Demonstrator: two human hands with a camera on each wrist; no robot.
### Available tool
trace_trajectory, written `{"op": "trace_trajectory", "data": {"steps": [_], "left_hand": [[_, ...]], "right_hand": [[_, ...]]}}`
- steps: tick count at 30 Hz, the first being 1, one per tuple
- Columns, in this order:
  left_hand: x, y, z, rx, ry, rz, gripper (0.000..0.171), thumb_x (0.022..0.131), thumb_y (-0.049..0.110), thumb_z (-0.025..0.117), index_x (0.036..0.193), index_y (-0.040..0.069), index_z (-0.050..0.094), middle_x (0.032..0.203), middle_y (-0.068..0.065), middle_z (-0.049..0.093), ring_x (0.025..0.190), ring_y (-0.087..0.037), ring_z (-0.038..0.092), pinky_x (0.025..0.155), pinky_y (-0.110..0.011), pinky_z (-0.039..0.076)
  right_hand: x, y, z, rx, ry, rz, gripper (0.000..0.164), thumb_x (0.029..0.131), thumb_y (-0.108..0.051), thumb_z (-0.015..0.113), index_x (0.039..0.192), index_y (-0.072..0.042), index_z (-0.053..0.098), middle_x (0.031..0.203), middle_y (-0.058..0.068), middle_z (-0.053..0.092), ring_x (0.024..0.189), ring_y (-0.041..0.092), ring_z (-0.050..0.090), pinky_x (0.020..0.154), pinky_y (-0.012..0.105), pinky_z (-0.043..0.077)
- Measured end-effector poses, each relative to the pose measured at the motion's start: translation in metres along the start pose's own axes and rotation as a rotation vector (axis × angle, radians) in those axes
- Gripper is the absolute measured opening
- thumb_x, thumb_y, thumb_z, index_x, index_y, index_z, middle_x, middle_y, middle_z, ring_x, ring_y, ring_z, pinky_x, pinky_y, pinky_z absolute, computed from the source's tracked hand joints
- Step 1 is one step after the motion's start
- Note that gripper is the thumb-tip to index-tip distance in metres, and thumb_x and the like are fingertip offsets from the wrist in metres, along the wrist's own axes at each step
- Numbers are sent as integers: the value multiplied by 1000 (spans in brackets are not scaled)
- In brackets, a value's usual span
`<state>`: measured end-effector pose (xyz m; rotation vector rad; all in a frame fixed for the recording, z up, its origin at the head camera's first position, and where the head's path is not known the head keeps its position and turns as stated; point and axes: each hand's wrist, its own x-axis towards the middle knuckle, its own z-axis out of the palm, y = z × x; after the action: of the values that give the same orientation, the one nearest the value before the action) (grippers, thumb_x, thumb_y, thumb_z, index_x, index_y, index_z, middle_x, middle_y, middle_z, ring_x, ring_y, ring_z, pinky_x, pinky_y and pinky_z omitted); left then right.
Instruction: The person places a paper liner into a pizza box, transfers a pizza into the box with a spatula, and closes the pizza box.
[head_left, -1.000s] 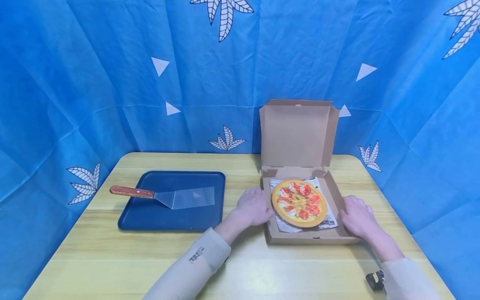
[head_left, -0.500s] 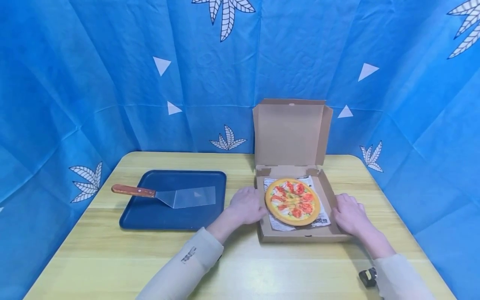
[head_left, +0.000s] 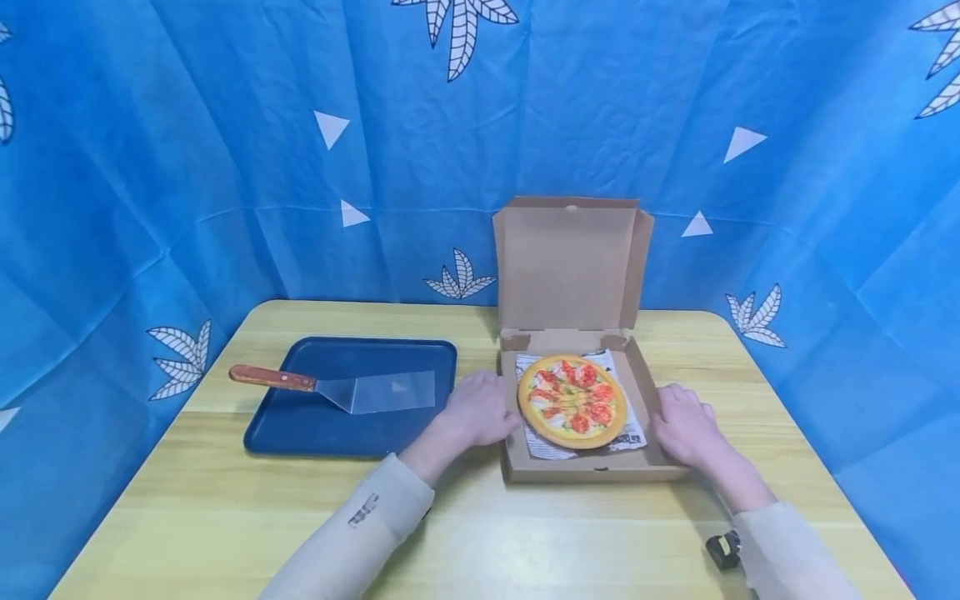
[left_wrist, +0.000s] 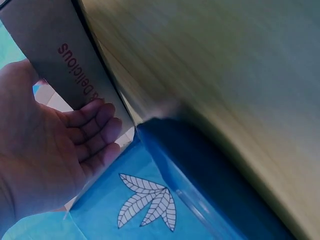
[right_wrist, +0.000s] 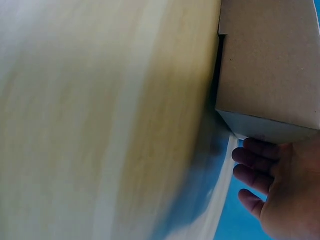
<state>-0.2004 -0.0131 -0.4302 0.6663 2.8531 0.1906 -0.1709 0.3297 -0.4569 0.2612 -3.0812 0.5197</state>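
An open cardboard pizza box point(head_left: 592, 475) stands on the table with its lid point(head_left: 570, 267) upright at the back. Inside, a round pizza point(head_left: 572, 402) with red toppings lies on a printed paper sheet point(head_left: 630, 438). My left hand point(head_left: 477, 408) grips the box's left side wall, thumb over the rim. In the left wrist view, the fingers point(left_wrist: 100, 132) of that hand lie against the outer wall, which bears red lettering. On the opposite side, my right hand point(head_left: 688, 427) holds the right wall; its fingers point(right_wrist: 255, 165) curl at the outer side in the right wrist view.
Left of the box lies a dark blue tray point(head_left: 300, 433). A spatula point(head_left: 390, 393) with a wooden handle point(head_left: 272, 377) rests across it, the handle jutting past the tray's left edge. Blue patterned cloth point(head_left: 420, 150) surrounds the wooden table point(head_left: 480, 533) at the back and sides.
The pizza box, with the pizza in it, has slid left toward the tray. Both hands have travelled with it, keeping their places on its side walls. The tray and spatula stay put.
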Motion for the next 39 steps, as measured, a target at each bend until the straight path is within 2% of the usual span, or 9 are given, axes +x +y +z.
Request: {"op": "trace_trajectory", "data": {"steps": [10, 15, 29, 36, 39], "left_hand": [[-6, -14, -5, 22, -7, -30, 66, 98, 44, 58, 141, -6, 53, 142, -21, 56, 134, -35, 51, 118, -46, 38], [-8, -21, -6, 30, -8, -46, 65, 98, 44, 59, 140, -5, 53, 136, -19, 59, 127, -33, 53, 112, -45, 43], [-11, -42, -7, 40, 5, -83, 66, 96, 42, 61, 140, -6, 53, 134, -19, 58, 120, -32, 53, 108, -45, 45], [-15, -51, -8, 55, 11, -89, 56, 96, 40, 63, 129, -5, 59, 115, -16, 60, 106, -29, 54, 97, -43, 48], [-17, -54, -9, 71, 12, -93, 54, 96, 40, 63, 126, -4, 60, 113, -15, 61, 105, -30, 55, 97, -44, 49]], "right_hand": [[6, -15, 3, 15, -19, -21, 47, 94, -11, 55, 132, 15, 52, 122, 27, 57, 114, 46, 50, 88, 63, 42], [9, -21, 6, 12, -15, -46, 44, 94, -11, 55, 129, 14, 53, 117, 25, 58, 111, 44, 51, 87, 61, 42], [15, -42, 10, 2, -76, -56, 46, 97, -13, 54, 133, 15, 51, 122, 26, 56, 113, 43, 50, 89, 60, 42], [17, -50, 14, 9, -83, -63, 46, 97, -14, 55, 134, 14, 51, 122, 25, 56, 114, 43, 50, 92, 61, 42], [18, -53, 16, 8, -87, -67, 46, 97, -14, 55, 134, 14, 51, 122, 25, 56, 114, 42, 50, 93, 62, 42]]}}
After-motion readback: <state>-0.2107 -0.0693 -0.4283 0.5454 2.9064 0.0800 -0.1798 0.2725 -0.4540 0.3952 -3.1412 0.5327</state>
